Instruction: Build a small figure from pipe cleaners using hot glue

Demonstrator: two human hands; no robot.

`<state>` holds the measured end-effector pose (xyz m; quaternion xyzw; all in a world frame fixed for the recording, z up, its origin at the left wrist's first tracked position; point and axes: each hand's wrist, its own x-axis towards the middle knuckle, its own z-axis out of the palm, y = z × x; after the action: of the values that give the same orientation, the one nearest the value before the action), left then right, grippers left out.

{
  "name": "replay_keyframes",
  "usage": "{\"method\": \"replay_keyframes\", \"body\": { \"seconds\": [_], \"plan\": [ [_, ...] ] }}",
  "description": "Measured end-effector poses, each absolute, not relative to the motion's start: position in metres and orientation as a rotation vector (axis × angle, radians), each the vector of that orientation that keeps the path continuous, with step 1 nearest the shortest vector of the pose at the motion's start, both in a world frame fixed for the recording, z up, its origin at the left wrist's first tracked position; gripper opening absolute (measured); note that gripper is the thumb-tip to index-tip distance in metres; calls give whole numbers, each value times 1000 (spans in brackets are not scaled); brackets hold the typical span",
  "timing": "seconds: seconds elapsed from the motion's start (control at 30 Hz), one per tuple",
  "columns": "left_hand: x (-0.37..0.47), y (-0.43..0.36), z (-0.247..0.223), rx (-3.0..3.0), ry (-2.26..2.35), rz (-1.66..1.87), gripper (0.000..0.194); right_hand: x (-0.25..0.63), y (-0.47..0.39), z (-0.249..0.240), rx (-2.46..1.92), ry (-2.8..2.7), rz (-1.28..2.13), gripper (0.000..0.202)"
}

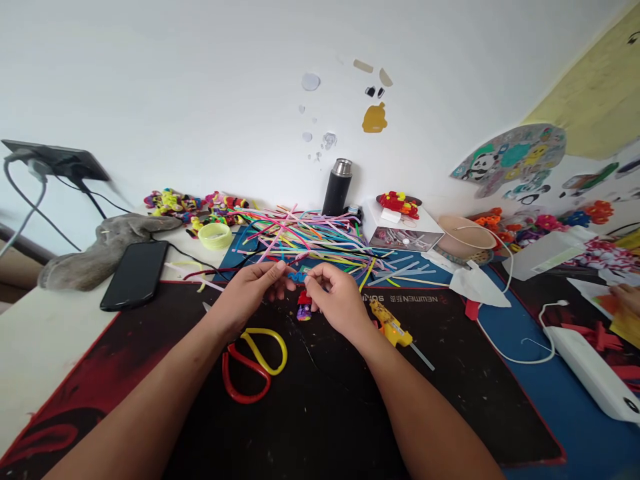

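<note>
A short twisted blue pipe cleaner [299,277] stretches between my two hands over the near edge of the pipe cleaner pile. My left hand [256,288] pinches its left end between thumb and fingers. At the other end, my right hand [336,297] is closed on it with thumb and forefinger. A small red and purple fuzzy piece [303,308] shows just below my right fingers; whether they touch it I cannot tell. Scissors [249,365] with one red and one yellow handle lie below my left hand, blades partly hidden by the wrist. Right of my right wrist is a yellow glue gun [391,325].
A heap of coloured pipe cleaners [300,233] lies behind my hands, with a black thermos [337,188] behind it. A phone [135,275] and green tape roll [215,236] are at left. At right are a white box [403,227] and another person's hand [627,297].
</note>
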<state>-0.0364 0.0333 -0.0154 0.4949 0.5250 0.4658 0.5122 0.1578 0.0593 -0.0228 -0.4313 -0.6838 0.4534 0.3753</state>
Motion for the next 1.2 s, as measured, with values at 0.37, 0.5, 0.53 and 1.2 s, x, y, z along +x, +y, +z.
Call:
{"method": "replay_keyframes", "body": {
  "seconds": [0.37,0.5,0.53,1.2],
  "plan": [
    [-36,33,-17,1168,1223,1096,54,158,59,-25,-1090,-1751,1197,10],
    [-37,34,-20,1195,1210,1074,54,157,59,-24,-1098,-1766,1194,10],
    [-38,34,-21,1207,1213,1068,53,157,59,-24,-1101,-1772,1190,10],
    [-38,33,-21,1200,1203,1073,38,157,58,-24,-1090,-1892,1130,14]
  ]
}}
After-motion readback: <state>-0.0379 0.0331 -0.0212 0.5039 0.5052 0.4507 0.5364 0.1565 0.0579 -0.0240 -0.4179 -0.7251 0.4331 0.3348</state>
